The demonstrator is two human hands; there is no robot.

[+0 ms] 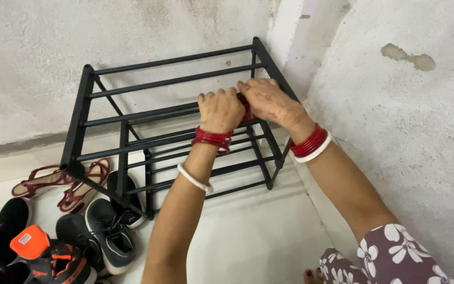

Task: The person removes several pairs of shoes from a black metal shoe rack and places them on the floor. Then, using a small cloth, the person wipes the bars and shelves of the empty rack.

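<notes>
1. My left hand [220,109] is curled in a fist over a front top bar of the black metal shoe rack [132,118], fingers wrapped fully round the bar. That grip looks meant to steady or shift the frame.
2. My right hand [269,100] sits just beside it, touching the left, laid flatter over the same bar. Its fingers bend over the far side, so I cannot tell how tightly they close. Something red shows between the two hands; too hidden to name.
3. The rack stands on the pale floor [253,236] in the corner, back against the grey plaster wall [38,47], right end near the side wall [411,121]. All tiers are bare bars, nothing on them.
4. Red bangles [212,139] and a white one ride on both wrists, clear of the bar.
5. Shoes lie on the floor at the rack's left end: maroon sandals [61,184], dark sneakers [109,231], and an orange-and-black shoe [48,252], heaped loose.
</notes>
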